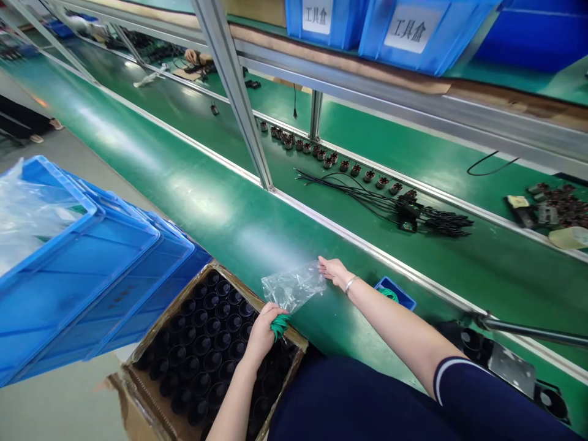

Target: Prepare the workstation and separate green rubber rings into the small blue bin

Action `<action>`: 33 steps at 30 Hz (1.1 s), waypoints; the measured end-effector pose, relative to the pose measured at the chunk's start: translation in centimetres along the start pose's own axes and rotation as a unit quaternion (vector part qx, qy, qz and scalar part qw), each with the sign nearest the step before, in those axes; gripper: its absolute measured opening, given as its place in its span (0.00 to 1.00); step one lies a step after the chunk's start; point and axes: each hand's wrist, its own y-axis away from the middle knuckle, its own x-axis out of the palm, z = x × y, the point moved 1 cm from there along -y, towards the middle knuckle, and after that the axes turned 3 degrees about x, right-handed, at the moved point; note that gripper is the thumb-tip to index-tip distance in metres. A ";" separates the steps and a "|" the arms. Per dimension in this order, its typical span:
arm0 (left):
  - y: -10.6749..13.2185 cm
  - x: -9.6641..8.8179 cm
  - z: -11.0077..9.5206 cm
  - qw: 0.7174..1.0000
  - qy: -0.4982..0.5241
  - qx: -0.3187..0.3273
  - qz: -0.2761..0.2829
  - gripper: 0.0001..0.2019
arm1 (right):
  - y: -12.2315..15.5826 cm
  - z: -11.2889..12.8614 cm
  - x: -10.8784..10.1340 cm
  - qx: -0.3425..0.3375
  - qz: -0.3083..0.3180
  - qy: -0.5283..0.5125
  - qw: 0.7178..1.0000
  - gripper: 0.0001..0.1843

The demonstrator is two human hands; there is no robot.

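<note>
My left hand (263,331) is closed around a bunch of green bands (279,325) at the mouth of a clear plastic bag (292,286), over the edge of a cardboard box (138,352). My right hand (334,271) pinches the far end of the same bag and holds it stretched out above the green belt (202,196). The box is filled with several black round parts (206,349) set in rows.
Stacked blue crates (92,269) stand at the left. A small blue tray (399,293) with green bands sits by my right forearm. Small motors (321,153) and black wires (390,205) lie on the far belt. Blue bins (413,30) sit on the shelf above. Another person's hand (193,56) works far off.
</note>
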 end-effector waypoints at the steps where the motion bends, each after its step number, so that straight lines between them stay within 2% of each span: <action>1: 0.1 0.0 0.1 1.000 0.001 -0.003 0.000 0.16 | -0.2 0.0 0.4 0.006 0.002 0.005 1.000 0.12; 6: 0.3 0.0 0.1 1.000 0.011 -0.011 -0.009 0.14 | -0.6 0.1 1.1 -0.007 0.016 0.001 1.000 0.12; 12: 0.5 -0.1 0.2 0.996 0.065 -0.055 -0.040 0.12 | -0.7 0.7 0.8 -0.118 0.007 -0.052 0.992 0.14; 14: 0.4 -0.2 0.1 0.991 0.085 -0.083 -0.058 0.11 | -0.6 0.9 0.8 -0.133 0.024 -0.060 0.989 0.16; 16: 0.1 -0.3 0.1 0.986 0.098 -0.110 -0.076 0.10 | -0.3 0.9 0.8 -0.121 0.068 -0.053 0.989 0.19; 20: -0.4 -0.2 0.8 0.972 0.130 -0.158 -0.115 0.11 | 0.7 -0.2 0.0 -0.052 0.176 0.009 0.983 0.29; 22: -0.5 -0.1 1.2 0.968 0.136 -0.171 -0.127 0.11 | 1.0 -1.3 -0.4 -0.034 0.198 0.046 0.978 0.28; 24: -0.6 -0.1 1.6 0.967 0.131 -0.176 -0.130 0.11 | 1.2 -2.5 -0.7 -0.041 0.188 0.075 0.978 0.23; 28: -0.6 -0.1 1.7 0.969 0.118 -0.181 -0.120 0.12 | 0.8 -4.0 -0.8 -0.107 0.112 0.118 0.981 0.15; 33: -0.7 -0.1 2.3 0.972 0.073 -0.194 -0.107 0.13 | 0.3 -4.4 -1.6 -0.167 0.049 0.206 0.963 0.13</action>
